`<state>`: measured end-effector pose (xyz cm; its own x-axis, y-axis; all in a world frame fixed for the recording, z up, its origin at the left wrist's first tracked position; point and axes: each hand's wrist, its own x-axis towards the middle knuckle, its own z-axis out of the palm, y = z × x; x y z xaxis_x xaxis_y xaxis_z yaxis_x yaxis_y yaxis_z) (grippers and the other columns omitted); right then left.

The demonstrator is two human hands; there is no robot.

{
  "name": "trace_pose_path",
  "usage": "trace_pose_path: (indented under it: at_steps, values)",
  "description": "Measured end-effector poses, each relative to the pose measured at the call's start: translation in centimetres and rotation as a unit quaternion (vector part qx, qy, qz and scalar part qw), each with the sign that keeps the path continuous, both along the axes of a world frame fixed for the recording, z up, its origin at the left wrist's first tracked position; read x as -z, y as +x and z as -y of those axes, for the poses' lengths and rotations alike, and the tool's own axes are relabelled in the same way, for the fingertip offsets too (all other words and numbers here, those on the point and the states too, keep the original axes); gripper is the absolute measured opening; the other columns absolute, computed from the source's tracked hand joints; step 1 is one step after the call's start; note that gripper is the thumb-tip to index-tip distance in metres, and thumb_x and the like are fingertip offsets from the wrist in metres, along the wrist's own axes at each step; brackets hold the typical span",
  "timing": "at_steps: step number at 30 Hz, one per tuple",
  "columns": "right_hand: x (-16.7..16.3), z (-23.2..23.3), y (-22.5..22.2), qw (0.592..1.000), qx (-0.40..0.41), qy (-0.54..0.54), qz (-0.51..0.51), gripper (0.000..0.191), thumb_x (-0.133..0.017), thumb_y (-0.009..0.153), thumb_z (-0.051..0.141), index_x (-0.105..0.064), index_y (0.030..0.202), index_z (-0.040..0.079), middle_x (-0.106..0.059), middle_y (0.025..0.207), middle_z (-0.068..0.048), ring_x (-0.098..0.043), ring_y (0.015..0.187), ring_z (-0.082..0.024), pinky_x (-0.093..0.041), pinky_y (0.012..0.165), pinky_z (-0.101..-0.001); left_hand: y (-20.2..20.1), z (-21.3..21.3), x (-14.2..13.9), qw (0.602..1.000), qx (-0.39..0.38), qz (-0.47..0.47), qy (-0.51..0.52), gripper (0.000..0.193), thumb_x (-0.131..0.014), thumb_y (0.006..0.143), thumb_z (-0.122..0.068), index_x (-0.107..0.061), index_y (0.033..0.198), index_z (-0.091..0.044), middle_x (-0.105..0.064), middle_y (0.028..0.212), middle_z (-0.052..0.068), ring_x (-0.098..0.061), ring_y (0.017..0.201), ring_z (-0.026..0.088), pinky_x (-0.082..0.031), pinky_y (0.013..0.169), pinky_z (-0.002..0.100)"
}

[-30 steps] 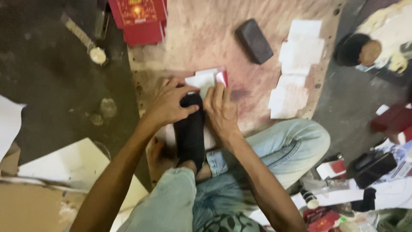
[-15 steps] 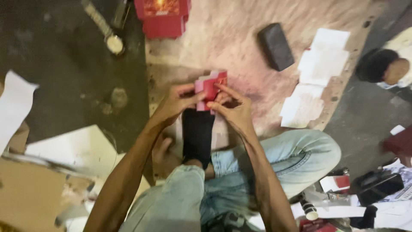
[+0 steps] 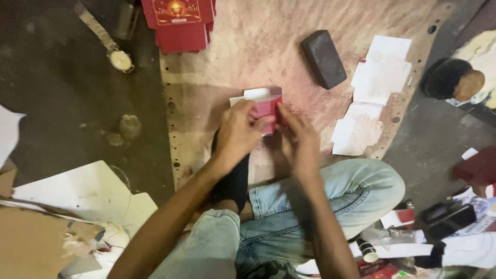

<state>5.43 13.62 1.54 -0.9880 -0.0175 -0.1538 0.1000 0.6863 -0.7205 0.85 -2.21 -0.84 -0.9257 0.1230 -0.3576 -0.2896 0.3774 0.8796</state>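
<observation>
Head view: you sit cross-legged at a worn pink-brown board (image 3: 320, 20), red box stack (image 3: 178, 20) at its far edge, dark block (image 3: 323, 58) far right. Both hands pinch a small red-and-white carton (image 3: 266, 106) held between them above the board; left hand (image 3: 238, 129) wraps its near side, right hand (image 3: 299, 137) fingertips clamp its right edge.

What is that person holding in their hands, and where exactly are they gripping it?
A small red-and-white folded card box, held by both hands: the left hand grips its left side, the right hand pinches its right edge with the fingertips.
</observation>
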Motion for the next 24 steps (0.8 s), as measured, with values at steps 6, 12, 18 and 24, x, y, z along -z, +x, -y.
trace_pose_path:
  at_steps: [6,12,18,24]
  values:
    - [-2.4,-1.2,-2.6,0.995,-0.069,0.000,0.067,0.065,-0.069,0.080,-0.009,-0.063,0.143,0.006,-0.066,0.108,-0.012,-0.064,0.086,-0.025,-0.055,0.077,-0.0364,-0.4,-2.1,0.3,0.996,0.000,-0.016,-0.085,0.026,-0.082,0.081,-0.018,-0.067,0.089,0.002,-0.070,0.085,0.020,-0.070,0.079,0.038,-0.054,0.071,0.047]
    - [-8.6,-8.3,-8.7,0.993,-0.013,-0.089,-0.071,0.035,-0.069,0.093,0.002,-0.067,0.128,0.007,-0.071,0.109,-0.006,-0.065,0.077,-0.018,-0.055,0.070,-0.0331,-0.5,-1.9,0.6,0.998,-0.002,-0.018,-0.064,0.024,-0.078,0.079,-0.019,-0.068,0.092,-0.001,-0.071,0.084,0.019,-0.072,0.080,0.037,-0.055,0.072,0.046]
    - [2.7,1.0,-12.7,0.955,0.063,-0.143,-0.251,0.028,-0.063,0.099,0.005,-0.067,0.127,0.005,-0.070,0.110,-0.007,-0.065,0.082,-0.017,-0.054,0.073,-0.0323,-0.9,-2.2,0.4,0.996,-0.016,0.013,-0.088,0.029,-0.083,0.075,-0.023,-0.067,0.087,-0.002,-0.069,0.079,0.018,-0.069,0.076,0.038,-0.053,0.069,0.049]
    - [2.9,0.1,-8.4,0.908,0.168,-0.167,-0.346,0.024,-0.056,0.105,0.008,-0.067,0.126,0.004,-0.069,0.112,-0.008,-0.065,0.087,-0.017,-0.052,0.076,-0.0316,-0.9,-2.4,0.0,0.995,-0.031,0.003,-0.092,0.028,-0.083,0.080,-0.022,-0.067,0.093,-0.002,-0.070,0.085,0.018,-0.069,0.082,0.038,-0.053,0.071,0.049]
